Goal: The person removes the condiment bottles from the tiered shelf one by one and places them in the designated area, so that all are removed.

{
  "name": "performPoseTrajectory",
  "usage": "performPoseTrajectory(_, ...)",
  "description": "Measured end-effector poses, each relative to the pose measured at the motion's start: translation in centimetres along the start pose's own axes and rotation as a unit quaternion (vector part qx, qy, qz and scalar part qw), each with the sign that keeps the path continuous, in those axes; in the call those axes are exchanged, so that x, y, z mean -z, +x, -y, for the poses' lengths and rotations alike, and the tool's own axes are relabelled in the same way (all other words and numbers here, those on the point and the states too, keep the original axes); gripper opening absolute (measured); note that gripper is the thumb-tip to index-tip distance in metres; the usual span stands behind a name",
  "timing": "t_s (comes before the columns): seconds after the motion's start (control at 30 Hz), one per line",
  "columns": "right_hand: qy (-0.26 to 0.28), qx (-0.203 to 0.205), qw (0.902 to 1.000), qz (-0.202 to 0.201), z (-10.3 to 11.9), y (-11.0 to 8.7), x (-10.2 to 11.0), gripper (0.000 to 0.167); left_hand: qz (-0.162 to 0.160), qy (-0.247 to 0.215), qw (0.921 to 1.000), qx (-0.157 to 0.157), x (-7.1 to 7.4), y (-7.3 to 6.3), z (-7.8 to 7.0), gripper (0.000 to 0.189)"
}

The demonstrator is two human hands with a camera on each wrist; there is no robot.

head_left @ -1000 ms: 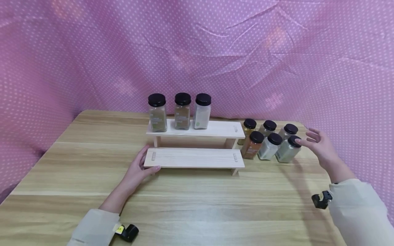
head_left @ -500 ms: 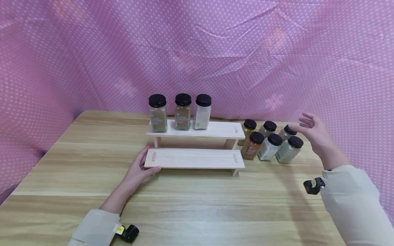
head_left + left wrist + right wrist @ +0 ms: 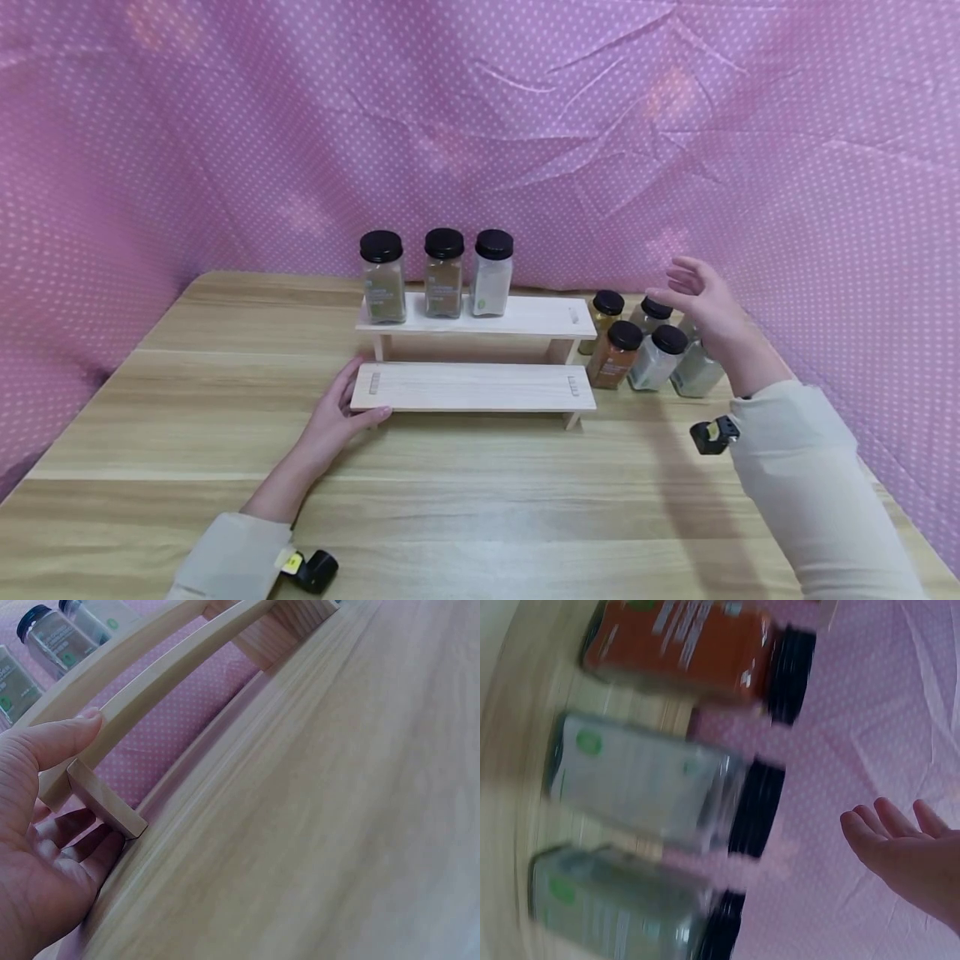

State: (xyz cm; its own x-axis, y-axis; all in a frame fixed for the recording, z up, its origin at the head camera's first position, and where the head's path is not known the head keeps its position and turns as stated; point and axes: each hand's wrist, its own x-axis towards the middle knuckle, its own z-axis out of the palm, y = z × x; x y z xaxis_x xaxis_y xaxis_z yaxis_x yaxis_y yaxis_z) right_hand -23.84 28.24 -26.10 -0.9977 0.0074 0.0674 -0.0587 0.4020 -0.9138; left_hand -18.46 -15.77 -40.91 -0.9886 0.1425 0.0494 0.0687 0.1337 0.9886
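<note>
My left hand (image 3: 324,429) grips the left end of the lower tier of a pale wooden two-tier shelf (image 3: 472,387). In the left wrist view its thumb lies along the board's edge and its fingers are behind the short leg (image 3: 109,801). The right hand (image 3: 712,312) hovers over the right-hand group of spice jars, fingers loosely bent and holding nothing. Below it stand a pale green jar (image 3: 697,373), a white jar (image 3: 651,367) and an orange-red jar (image 3: 611,365). Behind those, a grey jar (image 3: 647,318) and a yellowish jar (image 3: 602,321) are partly hidden.
On the upper tier (image 3: 543,315) stand an olive jar (image 3: 385,292), a brown jar (image 3: 444,287) and a white-filled jar (image 3: 492,286), all with black lids. A pink dotted cloth (image 3: 450,125) hangs behind the wooden table (image 3: 480,500).
My right hand has moved leftward and slightly back, from the front right jar across the lids toward the grey jar. The left hand and the jars stay where they were.
</note>
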Motion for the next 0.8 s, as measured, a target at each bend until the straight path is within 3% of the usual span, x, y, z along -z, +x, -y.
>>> performPoseTrajectory(0.5, 0.046, 0.018, 0.9981, 0.038, 1.2, 1.2, -5.3, 0.074, 0.001, 0.002, 1.0, 0.008, 0.0, -0.1, -0.1, 0.089)
performPoseTrajectory(0.8, 0.041, 0.027, 0.9968, 0.062, 1.5, 1.6, -7.8, 0.074, -0.001, 0.001, 1.0, 0.004, 0.0, -0.1, -0.1, 0.089)
